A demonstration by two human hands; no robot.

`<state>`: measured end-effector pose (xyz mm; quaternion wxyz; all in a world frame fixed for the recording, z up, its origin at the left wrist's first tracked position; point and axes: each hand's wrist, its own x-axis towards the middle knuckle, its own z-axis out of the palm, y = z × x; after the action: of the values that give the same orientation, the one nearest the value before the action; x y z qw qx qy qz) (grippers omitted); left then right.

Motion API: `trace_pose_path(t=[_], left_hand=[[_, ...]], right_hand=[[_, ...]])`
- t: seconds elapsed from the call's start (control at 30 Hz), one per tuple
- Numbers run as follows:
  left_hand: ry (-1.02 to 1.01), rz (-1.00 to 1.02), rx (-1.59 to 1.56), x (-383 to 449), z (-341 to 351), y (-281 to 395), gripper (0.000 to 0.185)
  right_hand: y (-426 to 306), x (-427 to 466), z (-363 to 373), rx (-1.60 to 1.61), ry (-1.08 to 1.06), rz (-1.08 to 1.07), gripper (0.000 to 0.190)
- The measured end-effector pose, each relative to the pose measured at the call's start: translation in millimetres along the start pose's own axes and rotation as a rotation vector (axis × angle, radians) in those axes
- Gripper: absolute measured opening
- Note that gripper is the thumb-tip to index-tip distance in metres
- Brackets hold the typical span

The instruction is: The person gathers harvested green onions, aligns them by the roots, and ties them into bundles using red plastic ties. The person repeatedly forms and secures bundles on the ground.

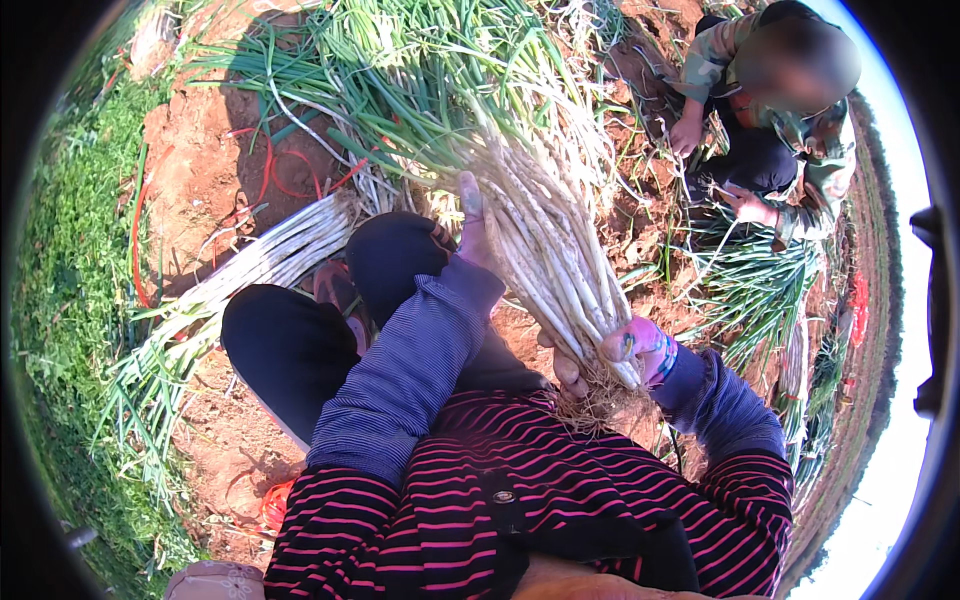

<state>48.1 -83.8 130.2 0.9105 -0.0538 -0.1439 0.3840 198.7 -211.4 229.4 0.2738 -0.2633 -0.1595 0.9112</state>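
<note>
A thick bundle of green onions [540, 225] lies slanted across both my hands, green leaves at the top and roots toward my lap. My left hand [475, 225] grips its left side near the start of the leaves, thumb on top and the other fingers hidden beneath. At the root end my right hand [637, 349] is closed around the white stalks, its thumb over them and fingertips showing on the far side. Stringy roots [600, 397] hang just below that hand.
Another green onion bundle [262, 251] lies on the soil beside my knees. Loose red ties [281, 169] are at the upper left. A large onion pile [427, 60] lies ahead. A person in a camouflage jacket [821, 180] crouches at the upper right beside more onions [765, 277].
</note>
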Motion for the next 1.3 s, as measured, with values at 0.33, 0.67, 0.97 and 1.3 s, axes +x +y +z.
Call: trace_pose_path(t=[0.33,0.67,0.97,1.3], left_hand=[[0.004,0.253,0.152,49.4,52.7,-10.6,0.069],[-0.436,0.445,0.151,151.3,135.8,2.6,0.045],[-0.214,0.451,0.210,76.9,138.1,41.0,0.060],[0.183,0.574,0.380,18.2,45.6,77.0,0.073]], right_hand=[[12.6,-50.6,110.4,-0.219,0.169,0.034,0.074],[27.1,-77.3,184.3,-0.618,0.161,-0.071,0.060],[42.7,-48.5,163.0,-0.511,0.078,-0.051,0.059],[29.6,-14.0,159.3,-0.305,0.146,0.120,0.075]])
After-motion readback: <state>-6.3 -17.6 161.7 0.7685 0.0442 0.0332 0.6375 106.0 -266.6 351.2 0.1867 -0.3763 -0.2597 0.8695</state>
